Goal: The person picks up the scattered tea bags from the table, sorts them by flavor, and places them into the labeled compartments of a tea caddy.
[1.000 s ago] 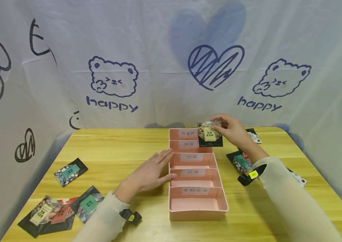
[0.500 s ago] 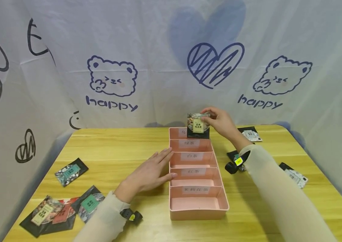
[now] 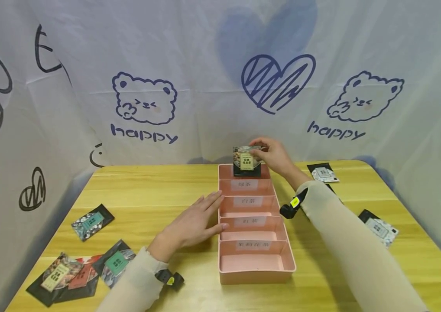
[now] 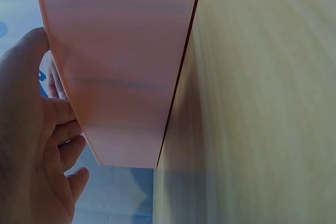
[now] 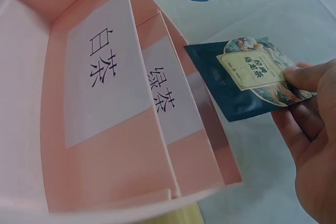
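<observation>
Packet (image 3: 246, 161) has shifted left since the earlier frame, now at the far compartment (image 3: 266, 172) of the pink box (image 3: 257, 277); can't tell if its lower edge dips inside. I see the right hand (image 3: 277, 158) pinching its upper right side, left hand (image 3: 191, 223) fingers extended, touching the box's left rim.

Headcam hi, wristcams nr, box (image 3: 257, 277) shared
</observation>
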A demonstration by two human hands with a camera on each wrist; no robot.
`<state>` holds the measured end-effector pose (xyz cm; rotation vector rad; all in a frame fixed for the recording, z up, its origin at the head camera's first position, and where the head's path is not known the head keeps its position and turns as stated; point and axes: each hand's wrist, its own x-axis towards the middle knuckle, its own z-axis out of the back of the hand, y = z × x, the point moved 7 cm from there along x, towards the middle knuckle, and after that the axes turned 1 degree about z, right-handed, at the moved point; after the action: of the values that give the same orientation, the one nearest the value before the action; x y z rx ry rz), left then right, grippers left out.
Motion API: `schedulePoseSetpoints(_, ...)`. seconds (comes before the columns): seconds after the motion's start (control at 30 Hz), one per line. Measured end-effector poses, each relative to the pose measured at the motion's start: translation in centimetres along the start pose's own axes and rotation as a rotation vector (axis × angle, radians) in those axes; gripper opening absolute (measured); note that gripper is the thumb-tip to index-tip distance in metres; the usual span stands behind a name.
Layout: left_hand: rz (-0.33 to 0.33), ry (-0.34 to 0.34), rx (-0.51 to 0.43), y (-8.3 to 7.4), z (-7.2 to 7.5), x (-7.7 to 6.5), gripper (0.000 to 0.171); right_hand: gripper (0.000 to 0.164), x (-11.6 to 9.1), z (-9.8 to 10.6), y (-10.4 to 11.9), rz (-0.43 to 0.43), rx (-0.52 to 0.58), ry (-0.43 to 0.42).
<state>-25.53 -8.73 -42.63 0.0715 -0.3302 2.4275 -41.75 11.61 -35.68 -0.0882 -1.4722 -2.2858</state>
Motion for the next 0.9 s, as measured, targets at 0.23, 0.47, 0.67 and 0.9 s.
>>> schedulePoseSetpoints(0.23, 0.009, 0.009, 0.0, 0.1, -0.1, -0.1, 0.087, 0.023, 0.7, -1.0, -1.0, -0.057, 0.073, 0.024)
schedulePoseSetpoints(0.47, -0.001, -0.008, -0.005, 0.0, 0.0, 0.0, 0.087, 0.02, 0.9, -1.6, -1.2, -0.074, 0.04, 0.052)
schedulePoseSetpoints(0.67, -0.002, -0.009, -0.005, 0.0, 0.0, 0.1, 0.087, 0.021, 1.2, -2.1, -1.2, -0.069, 0.013, 0.06)
schedulePoseSetpoints(0.9, 0.016, 0.001, -0.001, 0.0, 0.0, 0.0, 0.087, 0.021, 1.4, -2.9, -1.6, -0.06, 0.008, 0.07)
